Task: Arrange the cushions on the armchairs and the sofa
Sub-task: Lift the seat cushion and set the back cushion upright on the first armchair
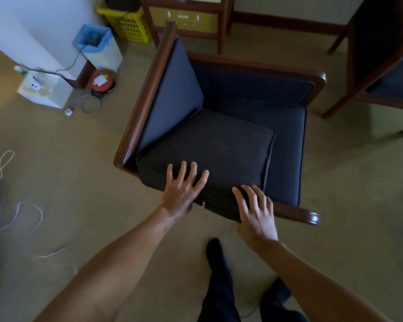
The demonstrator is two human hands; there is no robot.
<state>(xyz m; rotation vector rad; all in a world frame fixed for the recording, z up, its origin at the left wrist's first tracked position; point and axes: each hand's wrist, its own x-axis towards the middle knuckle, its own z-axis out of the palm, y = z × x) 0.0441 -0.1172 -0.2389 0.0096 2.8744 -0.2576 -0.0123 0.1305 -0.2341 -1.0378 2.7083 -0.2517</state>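
A dark blue armchair (149, 89) with a brown wooden frame stands before me. A dark square cushion (219, 145) lies on its seat, pushed toward the left armrest and sticking out over the front edge. Its zip pull hangs at the front side. My left hand (184, 189) rests flat on the cushion's front edge, fingers spread. My right hand (256, 212) lies with spread fingers on the cushion's front right corner. Another cushion (172, 96) leans upright against the left armrest. A second armchair (386, 66) stands at the far right.
A wooden side table (186, 17) stands behind the armchair. At the left are a yellow basket (126, 24), a white bin with a blue liner (98, 47), a white box (44, 89), an orange cable reel (102, 81) and loose white cables (16, 214) on the beige carpet.
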